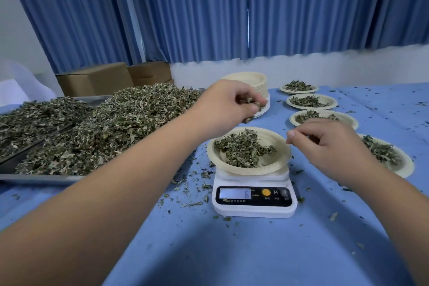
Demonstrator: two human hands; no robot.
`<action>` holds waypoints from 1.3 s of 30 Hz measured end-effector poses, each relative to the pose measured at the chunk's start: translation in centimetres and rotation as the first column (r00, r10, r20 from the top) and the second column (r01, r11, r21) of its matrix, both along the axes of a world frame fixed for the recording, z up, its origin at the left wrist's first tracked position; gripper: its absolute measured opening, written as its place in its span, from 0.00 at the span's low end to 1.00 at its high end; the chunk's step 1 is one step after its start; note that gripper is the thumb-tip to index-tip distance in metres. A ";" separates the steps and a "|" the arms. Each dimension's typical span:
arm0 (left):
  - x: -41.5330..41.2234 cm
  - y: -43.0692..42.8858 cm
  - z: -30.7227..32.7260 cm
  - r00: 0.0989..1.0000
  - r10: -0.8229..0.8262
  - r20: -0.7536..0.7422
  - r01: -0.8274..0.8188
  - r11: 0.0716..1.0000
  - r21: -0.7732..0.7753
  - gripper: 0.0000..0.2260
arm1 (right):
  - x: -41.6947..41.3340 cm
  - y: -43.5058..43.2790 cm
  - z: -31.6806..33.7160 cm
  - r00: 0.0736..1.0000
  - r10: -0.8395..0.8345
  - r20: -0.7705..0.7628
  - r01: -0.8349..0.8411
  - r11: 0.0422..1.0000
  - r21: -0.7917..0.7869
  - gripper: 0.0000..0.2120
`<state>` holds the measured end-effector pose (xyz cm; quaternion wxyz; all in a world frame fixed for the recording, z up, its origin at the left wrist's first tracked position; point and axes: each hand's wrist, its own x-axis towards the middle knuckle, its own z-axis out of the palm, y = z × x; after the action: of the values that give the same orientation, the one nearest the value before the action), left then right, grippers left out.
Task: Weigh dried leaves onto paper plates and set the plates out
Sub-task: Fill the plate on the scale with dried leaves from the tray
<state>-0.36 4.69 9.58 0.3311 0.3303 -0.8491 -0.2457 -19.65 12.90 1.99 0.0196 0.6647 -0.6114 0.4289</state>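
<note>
Left grip (227,104) holds dried leaves (259,107) over the plate (279,144) on the scale (253,211); right grip (329,146) curls beside its rim.

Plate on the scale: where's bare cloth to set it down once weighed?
The widest bare cloth lies on the near side of the scale. Another strip runs right of the row of filled plates, crumbs only. Crowded: leaf trays on the left, plate stack behind.

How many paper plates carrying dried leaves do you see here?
5. One plate sits on the scale; four stand in a row at the right: farthest plate, second plate, third plate, nearest plate, partly hidden by the right hand.
</note>
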 end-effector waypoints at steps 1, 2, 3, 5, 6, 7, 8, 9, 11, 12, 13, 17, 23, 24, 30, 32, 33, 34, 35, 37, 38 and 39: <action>-0.9 0.2 -0.2 1.000 -0.013 -0.006 0.013 1.000 0.002 0.06 | -0.1 -0.1 0.0 1.000 -0.003 -0.006 0.003 1.000 -0.005 0.12; -1.7 0.3 -0.4 1.000 -0.024 0.009 0.024 1.000 0.000 0.05 | -0.2 -0.1 0.0 1.000 -0.005 -0.013 0.005 1.000 -0.008 0.11; -2.4 0.4 -0.6 0.998 -0.034 0.043 0.034 0.999 0.000 0.05 | -0.3 -0.1 0.0 1.000 -0.005 -0.017 0.005 1.000 -0.009 0.11; -3.4 0.3 -1.3 0.986 -0.059 0.156 0.059 0.998 0.009 0.07 | -0.5 -0.1 0.0 1.000 -0.004 -0.015 0.004 1.000 -0.016 0.11; -3.6 0.2 -1.6 0.974 -0.068 0.218 0.066 0.998 0.016 0.09 | -0.6 -0.2 0.0 1.000 -0.005 -0.015 0.005 1.000 -0.018 0.11; -3.6 0.0 -1.9 0.961 -0.070 0.268 0.067 0.998 0.018 0.11 | -0.7 -0.2 0.0 1.000 -0.007 -0.015 0.006 1.000 -0.019 0.12; -3.5 -0.1 -2.2 0.951 -0.061 0.302 0.062 0.998 0.005 0.12 | -0.7 -0.2 0.0 1.000 -0.008 -0.013 0.008 1.000 -0.017 0.12; -3.3 -0.3 -2.4 0.947 -0.042 0.318 0.052 0.998 -0.025 0.13 | -0.8 -0.2 0.0 1.000 -0.010 -0.013 0.009 1.000 -0.015 0.12; -2.6 -0.6 -2.5 0.952 0.002 0.307 0.027 0.995 -0.091 0.12 | -0.8 -0.2 0.0 1.000 -0.013 -0.018 0.012 1.000 -0.017 0.12; -2.2 -0.8 -2.4 0.957 0.024 0.289 0.010 0.993 -0.116 0.11 | -0.9 -0.2 0.0 1.000 -0.014 -0.019 0.014 1.000 -0.018 0.12; -1.6 -1.1 -2.2 0.962 0.052 0.270 -0.016 0.991 -0.135 0.10 | -0.9 -0.2 -0.1 1.000 -0.014 -0.017 0.014 1.000 -0.015 0.13; 1.6 -2.5 -1.7 0.950 0.195 0.244 -0.151 0.971 -0.187 0.06 | -0.8 0.0 -0.1 1.000 -0.005 0.002 0.005 1.000 -0.011 0.11; 7.5 -5.1 -3.9 0.809 0.457 0.369 -0.408 0.889 -0.207 0.10 | -0.3 0.1 0.0 1.000 0.001 -0.027 -0.001 1.000 -0.001 0.12; 8.3 -5.4 -4.6 0.772 0.482 0.415 -0.435 0.876 -0.208 0.13 | -0.2 0.1 0.0 0.999 0.005 -0.032 -0.005 1.000 -0.002 0.12; 10.1 -5.7 -8.6 0.653 0.455 0.605 -0.505 0.857 -0.100 0.28 | 0.2 0.2 0.1 0.999 0.015 -0.030 -0.015 1.000 0.003 0.12; 10.0 -5.6 -9.4 0.652 0.460 0.603 -0.532 0.844 -0.068 0.26 | 0.2 0.2 0.0 1.000 0.012 -0.019 -0.012 1.000 -0.002 0.12; 10.0 -5.6 -9.5 0.652 0.473 0.593 -0.541 0.838 -0.073 0.25 | 0.2 0.3 0.1 1.000 0.012 -0.015 -0.012 1.000 -0.007 0.12; 10.0 -5.5 -9.5 0.645 0.486 0.590 -0.547 0.832 -0.087 0.24 | 0.2 0.4 0.1 1.000 0.012 -0.015 -0.012 1.000 -0.008 0.12; 10.0 -5.4 -9.6 0.634 0.501 0.589 -0.554 0.826 -0.107 0.23 | 0.2 0.3 0.0 1.000 0.010 -0.015 -0.010 1.000 -0.007 0.12; 10.0 -5.1 -9.7 0.608 0.551 0.571 -0.572 0.803 -0.166 0.21 | 0.2 0.2 0.0 1.000 0.003 -0.018 -0.003 1.000 0.002 0.11; 10.0 -4.8 -9.8 0.600 0.582 0.548 -0.581 0.789 -0.202 0.20 | 0.2 0.2 0.0 1.000 0.002 -0.022 -0.002 1.000 0.005 0.11; 10.0 -4.6 -9.9 0.600 0.606 0.523 -0.584 0.778 -0.231 0.19 | 0.2 0.2 0.0 1.000 0.002 -0.026 -0.002 1.000 0.005 0.11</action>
<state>9.62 0.09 -0.29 0.1298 0.6455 -0.7527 0.0044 -19.47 13.11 1.97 0.0253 0.6709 -0.6114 0.4188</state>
